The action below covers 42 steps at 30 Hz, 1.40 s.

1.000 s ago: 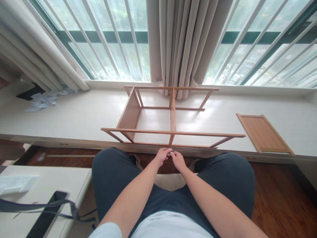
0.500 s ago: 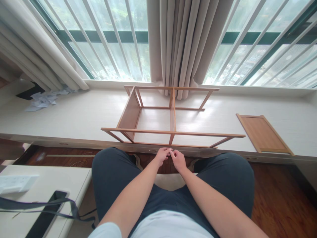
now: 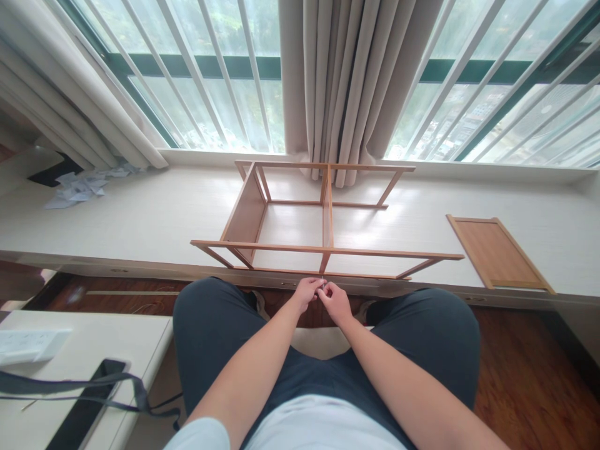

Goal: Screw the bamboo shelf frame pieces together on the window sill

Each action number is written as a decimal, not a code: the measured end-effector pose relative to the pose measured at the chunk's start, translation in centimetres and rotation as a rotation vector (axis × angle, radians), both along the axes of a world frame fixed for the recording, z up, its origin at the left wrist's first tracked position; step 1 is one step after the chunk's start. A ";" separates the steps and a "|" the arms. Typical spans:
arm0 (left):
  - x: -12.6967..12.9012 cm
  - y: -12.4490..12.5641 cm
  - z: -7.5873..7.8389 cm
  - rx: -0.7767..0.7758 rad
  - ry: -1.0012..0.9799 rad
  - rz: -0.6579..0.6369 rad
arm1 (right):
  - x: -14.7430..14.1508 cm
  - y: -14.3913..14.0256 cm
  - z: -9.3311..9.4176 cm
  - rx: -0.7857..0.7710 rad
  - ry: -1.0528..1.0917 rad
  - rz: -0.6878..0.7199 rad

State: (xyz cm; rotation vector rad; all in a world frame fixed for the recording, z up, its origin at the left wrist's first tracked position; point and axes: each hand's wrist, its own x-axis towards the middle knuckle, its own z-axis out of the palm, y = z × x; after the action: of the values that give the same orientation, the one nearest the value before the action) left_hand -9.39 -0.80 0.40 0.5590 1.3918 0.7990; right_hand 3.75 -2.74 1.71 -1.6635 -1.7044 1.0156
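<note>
My left hand (image 3: 305, 292) and my right hand (image 3: 334, 300) meet fingertip to fingertip just in front of the window ledge, above my knees. Between the fingers is a tiny metal part (image 3: 323, 286), too small to identify; which hand grips it I cannot tell for sure, both pinch at it. Right behind the hands, on the pale ledge (image 3: 140, 219), lies a partly built wooden shelf frame (image 3: 323, 250) on its side, with one solid panel at its left end and a middle divider.
A loose wooden panel (image 3: 499, 251) lies on the ledge to the right. Crumpled papers (image 3: 79, 187) sit at the far left. A white table (image 3: 84, 350) at lower left holds a power strip (image 3: 28, 345), a phone (image 3: 89, 406) and a strap. Curtains hang behind.
Both hands have shifted very slightly up and toward the shelf frame while working the small part; the fingers have turned a little. Nothing else has moved.
</note>
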 end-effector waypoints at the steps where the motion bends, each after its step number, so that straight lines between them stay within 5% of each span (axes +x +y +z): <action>1: 0.0 0.0 0.0 0.001 -0.001 -0.001 | 0.0 0.0 0.0 0.000 0.003 0.005; 42: -0.1 0.1 -0.1 0.013 0.024 -0.029 | 0.1 0.0 -0.6 -0.018 0.103 -0.040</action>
State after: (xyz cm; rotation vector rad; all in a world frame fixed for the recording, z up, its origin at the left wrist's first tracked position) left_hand -9.50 -0.71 0.32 0.5990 1.3987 0.7806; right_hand 3.82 -2.72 1.08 -1.6213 -1.5934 1.0814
